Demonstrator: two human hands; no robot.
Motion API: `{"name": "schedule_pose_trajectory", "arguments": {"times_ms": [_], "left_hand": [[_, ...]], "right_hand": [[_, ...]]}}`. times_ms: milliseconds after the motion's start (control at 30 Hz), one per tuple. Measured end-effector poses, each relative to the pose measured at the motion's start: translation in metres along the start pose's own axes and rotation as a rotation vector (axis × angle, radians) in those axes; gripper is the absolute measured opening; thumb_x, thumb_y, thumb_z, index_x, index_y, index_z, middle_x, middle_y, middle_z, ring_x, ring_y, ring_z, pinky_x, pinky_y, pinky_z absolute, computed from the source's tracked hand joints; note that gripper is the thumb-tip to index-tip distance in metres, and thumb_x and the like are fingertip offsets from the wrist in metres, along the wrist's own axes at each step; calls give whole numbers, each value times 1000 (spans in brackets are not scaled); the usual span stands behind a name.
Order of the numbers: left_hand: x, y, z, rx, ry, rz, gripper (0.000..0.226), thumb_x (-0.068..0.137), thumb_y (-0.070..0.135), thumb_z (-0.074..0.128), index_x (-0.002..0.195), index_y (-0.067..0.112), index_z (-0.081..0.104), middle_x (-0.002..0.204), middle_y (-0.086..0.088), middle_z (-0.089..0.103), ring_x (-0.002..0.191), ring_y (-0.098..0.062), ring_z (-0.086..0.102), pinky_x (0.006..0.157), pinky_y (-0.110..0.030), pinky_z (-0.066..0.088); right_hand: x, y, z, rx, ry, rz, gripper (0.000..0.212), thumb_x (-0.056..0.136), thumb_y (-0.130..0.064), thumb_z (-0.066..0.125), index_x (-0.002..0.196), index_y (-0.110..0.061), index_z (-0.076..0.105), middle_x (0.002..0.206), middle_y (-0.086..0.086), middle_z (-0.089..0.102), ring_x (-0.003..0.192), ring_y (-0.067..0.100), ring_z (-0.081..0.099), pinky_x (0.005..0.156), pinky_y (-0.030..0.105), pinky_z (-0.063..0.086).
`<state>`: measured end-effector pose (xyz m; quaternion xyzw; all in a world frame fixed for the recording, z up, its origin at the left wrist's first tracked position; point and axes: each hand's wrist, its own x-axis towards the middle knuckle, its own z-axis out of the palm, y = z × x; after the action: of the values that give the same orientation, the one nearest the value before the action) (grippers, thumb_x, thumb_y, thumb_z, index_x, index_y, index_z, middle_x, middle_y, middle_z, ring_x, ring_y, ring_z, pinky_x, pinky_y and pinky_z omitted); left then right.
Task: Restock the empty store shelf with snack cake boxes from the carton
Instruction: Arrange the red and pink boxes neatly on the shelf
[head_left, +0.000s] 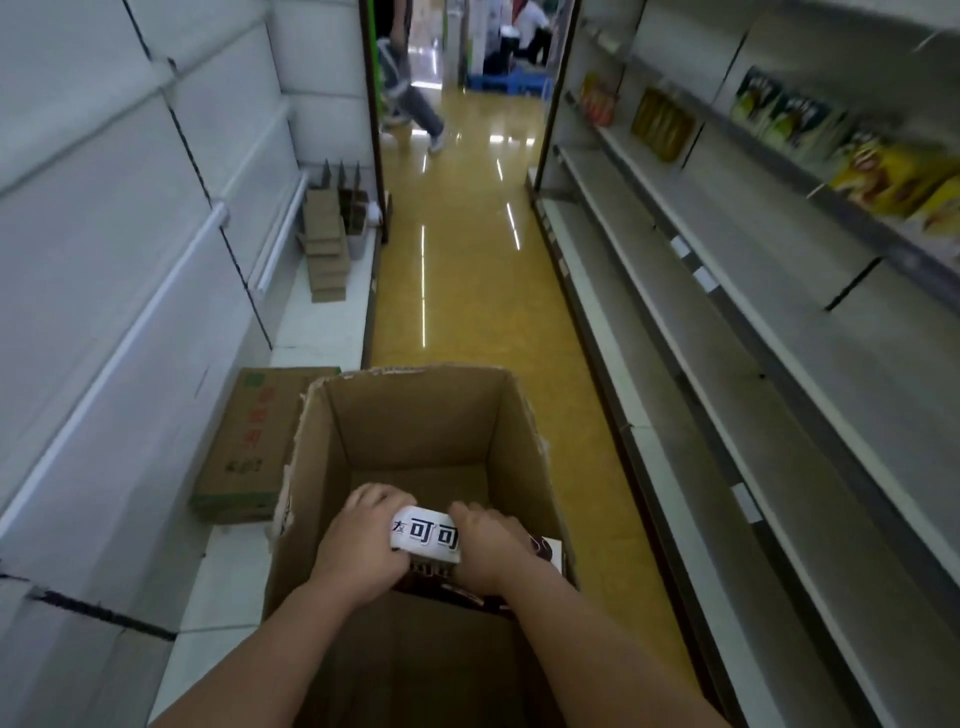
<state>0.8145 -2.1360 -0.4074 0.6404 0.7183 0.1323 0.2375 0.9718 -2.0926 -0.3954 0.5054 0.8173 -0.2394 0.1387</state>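
Both hands, the left hand (363, 540) and the right hand (485, 540), grip the ends of one snack cake box (426, 535) low inside the open carton (415, 415), near its near wall. The step seems to be picking; next it must rise straight past the carton rim. The empty shelf (727, 364) on the right is open, and the aisle floor (467, 286) ahead is free.

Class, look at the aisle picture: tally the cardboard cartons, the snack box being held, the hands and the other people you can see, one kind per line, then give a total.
Open cartons: 1
Flat closed cartons: 1
White snack boxes gripped by left hand and right hand: 1
Hands: 2
Other people, one walking, one crouched: 2
Total: 7
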Motion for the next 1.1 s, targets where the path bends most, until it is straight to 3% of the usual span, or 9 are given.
{"name": "schedule_pose_trajectory", "arguments": {"times_ms": [133, 300, 400, 500, 633, 767, 867, 967, 1100], "left_hand": [[-37, 33, -25, -133, 180, -89, 92, 74, 26, 76, 149, 31, 24, 154, 4, 23, 142, -19, 19, 113, -43, 27], [-77, 81, -40, -802, 306, -377, 116, 69, 30, 83, 153, 25, 3, 158, -9, 18, 143, -30, 23, 113, -54, 25], [-99, 110, -35, -1176, 22, -485, 107, 63, 52, 80, 149, 19, 25, 148, -13, 40, 133, -34, 40, 108, -55, 32], [-119, 151, -35, -1375, -342, -358, 64, 76, 53, 64, 124, 12, 57, 114, -14, 68, 105, -30, 64, 83, -43, 51], [-124, 193, -27, -1460, -368, -271, 65, 72, 46, 66, 125, 9, 57, 108, -18, 70, 101, -35, 67, 83, -46, 53], [-127, 230, -16, -1582, -314, -257, 73, 74, 50, 65, 136, 17, 47, 120, -16, 65, 104, -35, 64, 75, -44, 55], [-134, 254, -5, -1662, -372, -275, 77, 74, 54, 61, 139, 15, 42, 128, -19, 59, 107, -34, 61, 74, -44, 53], [-145, 273, 9, -1655, -540, -288, 84, 71, 55, 61, 140, 13, 39, 128, -22, 58, 107, -35, 60, 75, -46, 52], [-153, 279, 15, -1585, -620, -220, 79, 72, 43, 65, 140, 11, 37, 128, -23, 58, 111, -35, 58, 96, -51, 46]], "right_hand": [[-58, 3, -36, 188, 42, 58, 49, 81, -24, 70, 121, -13, 44, 121, 8, 55, 110, 26, 54, 88, 34, 44], [-136, 20, -69, 807, 64, 147, 43, 80, -9, 72, 116, -12, 48, 116, 11, 64, 101, 26, 65, 91, 42, 53], [-174, 34, -82, 1040, 69, 159, 43, 83, -10, 70, 118, -17, 46, 113, 11, 67, 99, 27, 68, 89, 45, 55], [-204, 46, -88, 1193, 53, 174, 47, 83, -16, 71, 123, -17, 45, 113, 12, 68, 100, 28, 68, 91, 49, 53], [-242, 65, -86, 1211, 180, 243, 65, 80, -32, 75, 134, -20, 42, 117, 9, 67, 101, 24, 68, 95, 47, 52], [-288, 83, -72, 1217, 528, 408, 88, 78, -49, 73, 146, -17, 28, 141, 12, 47, 107, 22, 60, 87, 36, 53], [-318, 94, -52, 1507, 692, 470, 78, 80, -40, 73, 141, -12, 34, 131, 14, 55, 97, 24, 61, 75, 32, 54], [-345, 99, -35, 1726, 694, 441, 52, 80, -19, 75, 125, -7, 51, 108, 14, 69, 90, 27, 67, 69, 33, 57], [-399, 113, -22, 1751, 789, 517, 45, 77, -7, 76, 117, -6, 55, 107, 17, 70, 102, 36, 66, 94, 49, 51]]}}
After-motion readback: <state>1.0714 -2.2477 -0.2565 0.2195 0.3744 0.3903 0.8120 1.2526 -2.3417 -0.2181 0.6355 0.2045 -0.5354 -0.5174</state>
